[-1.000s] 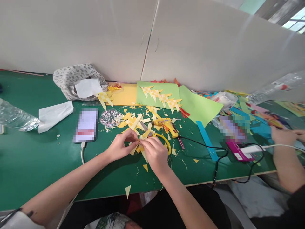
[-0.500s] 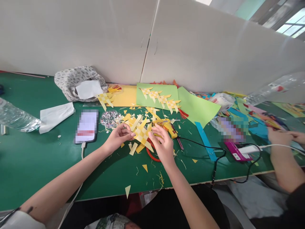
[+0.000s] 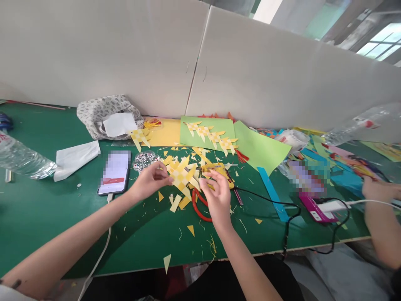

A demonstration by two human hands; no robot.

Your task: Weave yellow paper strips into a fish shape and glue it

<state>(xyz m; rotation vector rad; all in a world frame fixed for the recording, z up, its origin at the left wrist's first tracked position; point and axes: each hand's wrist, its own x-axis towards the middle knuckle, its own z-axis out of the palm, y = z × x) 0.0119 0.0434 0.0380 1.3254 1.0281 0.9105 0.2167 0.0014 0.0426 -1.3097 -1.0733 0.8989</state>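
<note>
My left hand point(image 3: 151, 182) pinches a woven yellow-and-cream paper fish point(image 3: 181, 174) by its left edge, between thumb and fingertips. The fish is held just above a heap of paper scraps. Close to its right-hand strip ends is my right hand point(image 3: 217, 194), fingers loosely curved and apart; whether the thumb touches a strip is hard to tell. Red-handled scissors point(image 3: 200, 212) lie beneath the hands, partly covered. A yellow glue gun point(image 3: 221, 169) with a black cord rests behind my right hand. Left of the scraps sits a clear round case of small beads point(image 3: 144, 160).
Finished paper fish point(image 3: 209, 136) lie on green paper point(image 3: 233, 124) at the back. A charging phone point(image 3: 115, 172), a water bottle point(image 3: 26, 156) and a cloth bag point(image 3: 108, 113) are on the left. A blue strip point(image 3: 272, 194), a magenta power bank point(image 3: 316, 209) and another person's hand point(image 3: 379, 190) are on the right.
The paper fish has shifted slightly left with my left hand and shows more of its face. My right hand's fingers have drawn slightly away from it. The camera view has tilted up a little.
</note>
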